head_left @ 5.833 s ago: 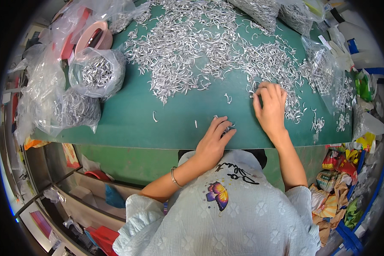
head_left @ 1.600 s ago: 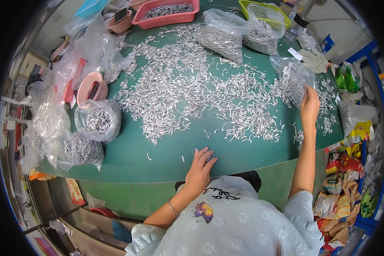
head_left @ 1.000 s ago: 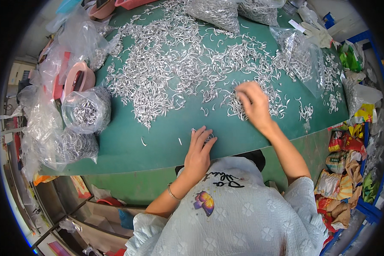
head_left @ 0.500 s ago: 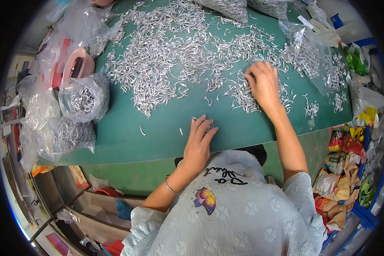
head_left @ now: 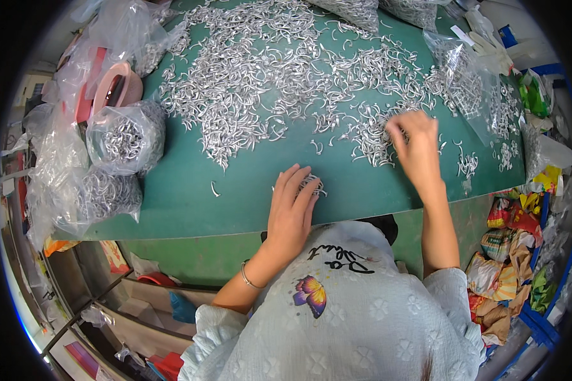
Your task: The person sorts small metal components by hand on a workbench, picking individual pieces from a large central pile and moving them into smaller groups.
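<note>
Many small, curved, silver metal pieces (head_left: 235,95) lie loose in a broad heap on the green table (head_left: 190,209). My left hand (head_left: 289,206) is near the front edge, fingers stretched out and slightly bent over a small bunch of the pieces (head_left: 318,186). Part of that bunch shows beside the fingers; the rest is hidden under them. Farther right, my right hand (head_left: 419,143) is at the near right edge of a smaller pile (head_left: 372,136). Its fingers are curled in toward the thumb, and what they hold, if anything, cannot be made out.
Clear bags of metal pieces (head_left: 124,143) stand at the left edge beside a pink basket (head_left: 124,89). Another clear bag (head_left: 464,79) lies at the right. Fuller bags (head_left: 356,11) are at the far edge. Colourful packets (head_left: 496,273) fill a blue-framed rack on the right.
My right hand has moved right and toward me, off the middle of the smaller pile. My left hand has shifted slightly, and more of the bunch shows beside it.
</note>
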